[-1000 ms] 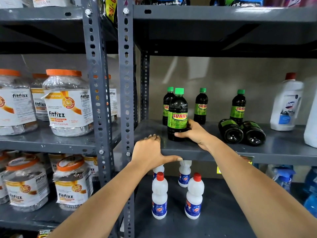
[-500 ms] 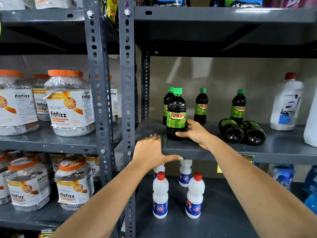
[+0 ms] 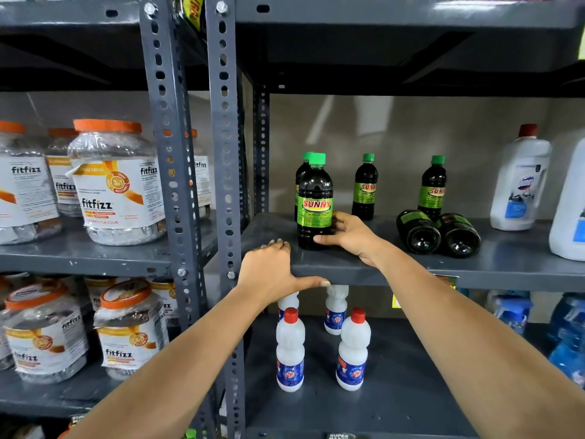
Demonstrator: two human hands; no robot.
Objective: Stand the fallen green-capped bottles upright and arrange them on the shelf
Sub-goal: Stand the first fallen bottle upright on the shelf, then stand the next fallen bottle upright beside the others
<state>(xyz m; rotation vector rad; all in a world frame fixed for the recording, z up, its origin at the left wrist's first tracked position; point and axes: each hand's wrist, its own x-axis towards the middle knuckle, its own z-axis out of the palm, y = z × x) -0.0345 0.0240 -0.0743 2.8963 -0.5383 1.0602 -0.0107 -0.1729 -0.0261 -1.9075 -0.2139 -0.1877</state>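
Your right hand [image 3: 346, 236] is wrapped around the lower part of an upright green-capped Sunny bottle [image 3: 315, 201], fingers curled on its base at the front left of the grey shelf [image 3: 522, 267]. Your left hand [image 3: 272, 274] grips the shelf's front edge, fingers over the top, thumb stretched along the lip, holding no bottle. Another upright bottle [image 3: 304, 160] stands directly behind the one you hold. Two more, the middle bottle [image 3: 365, 188] and the right bottle [image 3: 432, 190], stand further back. Two fallen bottles [image 3: 438, 232] lie side by side, touching, bases toward you, just in front of the right bottle. A white red-capped jug [image 3: 520, 182] stands far right.
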